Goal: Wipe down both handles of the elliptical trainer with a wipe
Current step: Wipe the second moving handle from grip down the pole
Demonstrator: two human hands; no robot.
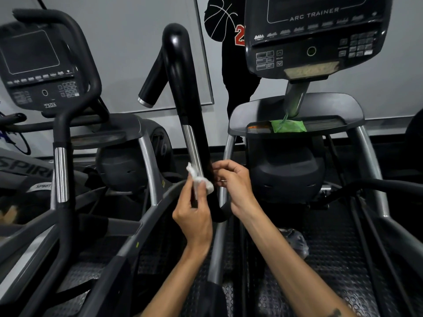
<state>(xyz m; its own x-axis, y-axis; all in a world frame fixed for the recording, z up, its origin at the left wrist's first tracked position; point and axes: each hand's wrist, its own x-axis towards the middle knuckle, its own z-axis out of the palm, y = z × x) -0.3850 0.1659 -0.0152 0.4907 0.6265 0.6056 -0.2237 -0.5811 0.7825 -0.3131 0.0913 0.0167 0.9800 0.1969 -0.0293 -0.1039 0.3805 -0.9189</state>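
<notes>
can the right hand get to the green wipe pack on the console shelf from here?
Probably yes. The right hand is by the handle, and the green wipe pack lies exposed on the shelf up and to its right; nothing visible lies between. Whether arm length suffices cannot be told.

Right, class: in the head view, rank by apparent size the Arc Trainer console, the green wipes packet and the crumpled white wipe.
1. Black Arc Trainer console, clearly largest.
2. Green wipes packet on the tray.
3. Crumpled white wipe in the left hand; nearer the camera, yet looks smallest.
</notes>
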